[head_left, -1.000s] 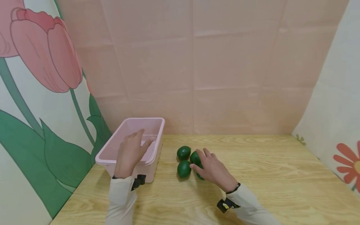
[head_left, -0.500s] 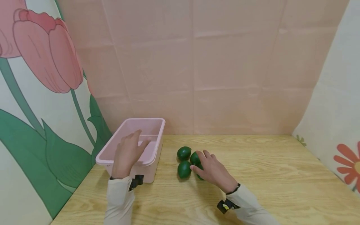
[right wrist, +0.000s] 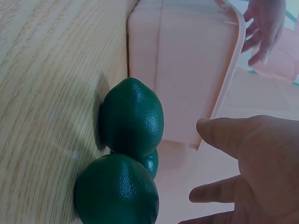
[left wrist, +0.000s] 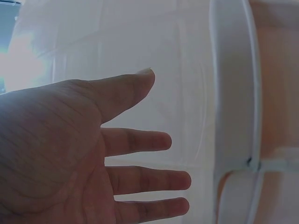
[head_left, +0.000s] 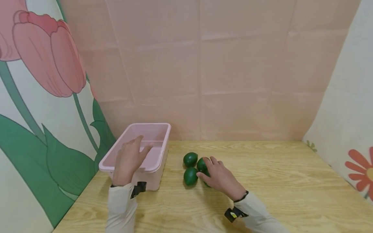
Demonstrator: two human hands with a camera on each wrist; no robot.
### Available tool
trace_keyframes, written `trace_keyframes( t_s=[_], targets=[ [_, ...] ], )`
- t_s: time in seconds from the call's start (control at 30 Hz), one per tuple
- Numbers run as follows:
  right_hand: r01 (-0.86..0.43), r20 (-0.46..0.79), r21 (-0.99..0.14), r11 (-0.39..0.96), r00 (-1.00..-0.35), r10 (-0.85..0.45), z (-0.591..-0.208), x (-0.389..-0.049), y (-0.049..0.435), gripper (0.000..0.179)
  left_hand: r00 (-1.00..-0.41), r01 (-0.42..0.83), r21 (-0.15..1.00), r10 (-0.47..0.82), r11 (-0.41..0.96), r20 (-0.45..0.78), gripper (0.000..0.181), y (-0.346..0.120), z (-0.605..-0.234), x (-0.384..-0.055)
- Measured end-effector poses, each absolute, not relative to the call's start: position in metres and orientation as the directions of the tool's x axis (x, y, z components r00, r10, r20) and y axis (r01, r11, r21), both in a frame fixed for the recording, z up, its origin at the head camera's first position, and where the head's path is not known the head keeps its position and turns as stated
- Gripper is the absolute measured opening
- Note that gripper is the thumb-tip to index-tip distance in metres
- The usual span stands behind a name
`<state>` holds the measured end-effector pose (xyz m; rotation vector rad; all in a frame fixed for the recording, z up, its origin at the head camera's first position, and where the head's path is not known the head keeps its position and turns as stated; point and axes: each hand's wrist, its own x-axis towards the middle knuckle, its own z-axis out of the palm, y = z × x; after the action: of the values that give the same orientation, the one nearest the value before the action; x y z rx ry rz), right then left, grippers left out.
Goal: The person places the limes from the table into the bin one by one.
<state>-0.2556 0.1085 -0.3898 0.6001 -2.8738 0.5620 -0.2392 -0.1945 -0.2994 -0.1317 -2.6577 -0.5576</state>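
Several smooth green limes lie in a tight cluster on the wood-grain table: a back lime (head_left: 190, 159), a front-left lime (head_left: 190, 176) and a lime (head_left: 202, 164) under my fingers, with one more mostly hidden. My right hand (head_left: 221, 176) hovers over the cluster's right side, fingers spread. In the right wrist view, a gap shows between that hand's thumb (right wrist: 222, 135) and the limes (right wrist: 133, 119). My left hand (head_left: 128, 160) is over the pink bin (head_left: 150, 180), holding nothing. Its fingers (left wrist: 149, 179) are straight and apart in the left wrist view.
The bin stands at the table's left, its open top facing up, near the tulip-printed wall sheet (head_left: 49, 58). A plain pink sheet (head_left: 233, 81) hangs along the table's back edge. Bare tabletop (head_left: 276, 174) extends to the right of the limes.
My left hand has drifted a little left and back toward me over the bin. The right hand and the limes have hardly moved.
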Motion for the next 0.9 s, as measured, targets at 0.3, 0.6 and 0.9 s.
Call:
trace_keyframes(
  t_s=[0.3,0.6,0.9],
  targets=[
    [-0.411,0.216,-0.333,0.849,-0.909,-0.355,-0.389,-0.254,0.109,0.065,-0.914,0.158,0.369,-0.006,0.916,0.405,0.059,-0.198,-0.299,-0.238],
    [-0.406,0.215,-0.331,0.852,-0.911,-0.351,-0.39,-0.254,0.11,0.064,-0.918,0.151,0.371,-0.009,0.916,0.397,0.06,-0.203,-0.299,-0.238],
    [-0.389,0.184,-0.325,0.862,-0.92,-0.346,-0.389,-0.254,0.109,0.066,-0.918,0.126,0.366,-0.032,0.922,0.396,0.059,-0.207,-0.298,-0.236]
  ],
)
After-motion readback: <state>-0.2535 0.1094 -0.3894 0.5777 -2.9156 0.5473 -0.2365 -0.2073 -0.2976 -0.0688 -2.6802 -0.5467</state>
